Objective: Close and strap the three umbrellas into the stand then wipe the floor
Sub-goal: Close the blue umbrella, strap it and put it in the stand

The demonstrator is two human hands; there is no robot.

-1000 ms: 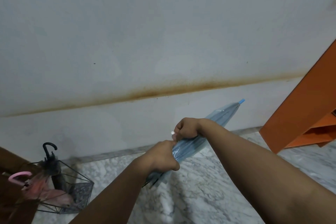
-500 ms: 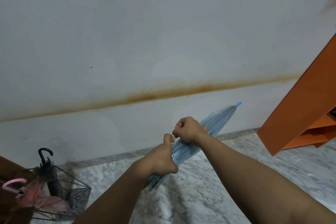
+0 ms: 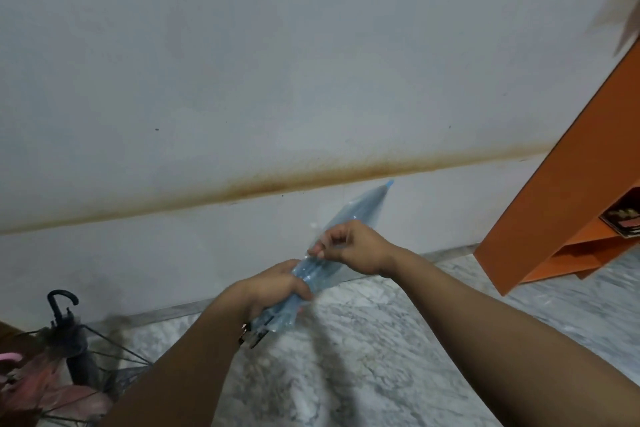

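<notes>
Down-left of both hands, a black wire stand (image 3: 104, 354) holds a black crook-handled umbrella (image 3: 64, 319) and a pink umbrella (image 3: 41, 388); the left hand (image 3: 273, 291) grips a folded clear blue plastic umbrella (image 3: 349, 222), and the right hand (image 3: 353, 246) pinches its canopy.

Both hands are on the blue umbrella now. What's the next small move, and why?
Probably wrap and fasten the strap. The left hand grips the folded translucent blue umbrella, and the right hand pinches something small at its canopy, likely the strap. The wire stand already holds the black umbrella and the pink umbrella.

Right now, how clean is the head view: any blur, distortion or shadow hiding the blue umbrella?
Head view: the blue umbrella is slightly motion-soft, yet both grips read; left hand round its lower part, right hand pinching the canopy; wide-angle lens bows the wall stain; the stand at the corner is blurred; soft arm shadows on the floor.
</notes>
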